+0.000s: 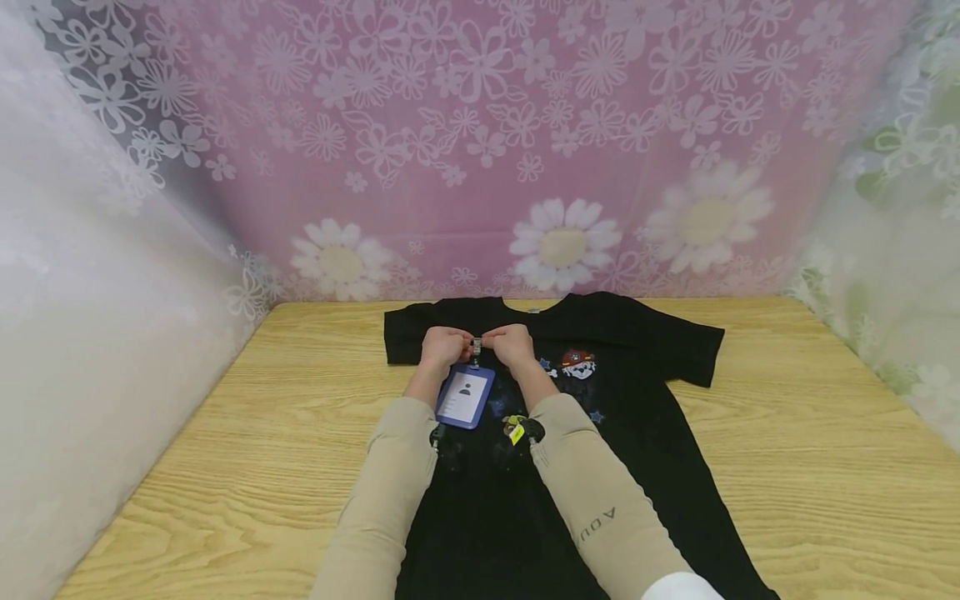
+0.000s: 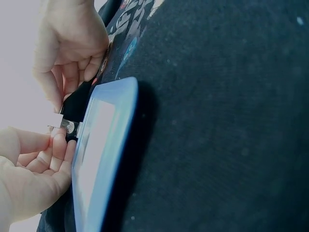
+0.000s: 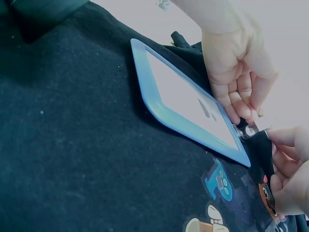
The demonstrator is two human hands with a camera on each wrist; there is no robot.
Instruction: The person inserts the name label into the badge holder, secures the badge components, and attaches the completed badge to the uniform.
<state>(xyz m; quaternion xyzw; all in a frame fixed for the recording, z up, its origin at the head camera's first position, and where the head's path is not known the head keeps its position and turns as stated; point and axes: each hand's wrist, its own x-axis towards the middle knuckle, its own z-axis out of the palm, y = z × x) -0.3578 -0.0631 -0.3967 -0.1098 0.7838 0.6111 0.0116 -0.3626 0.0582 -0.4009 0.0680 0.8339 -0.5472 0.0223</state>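
A black T-shirt [image 1: 637,450] lies spread on the table, its neckline at the far side. My left hand [image 1: 444,346] pinches the silver metal clip [image 1: 477,343] of a blue-framed badge holder [image 1: 487,385] between thumb and fingers. Just right of the clip, my right hand [image 1: 513,343] pinches a raised bit of the shirt's chest fabric. The badge holder hangs below the clip over the shirt front, and its white card shows a small person icon. In the right wrist view the clip [image 3: 251,129] sits right at the gathered black fabric [image 3: 261,150].
Cartoon dog and star prints [image 1: 578,365] mark the shirt's chest. Wood-grain table [image 1: 247,467] shows on both sides of the shirt. A pink floral curtain [image 1: 450,192] stands behind, with pale cloth at left and right. Dark wrist cameras sit under both forearms.
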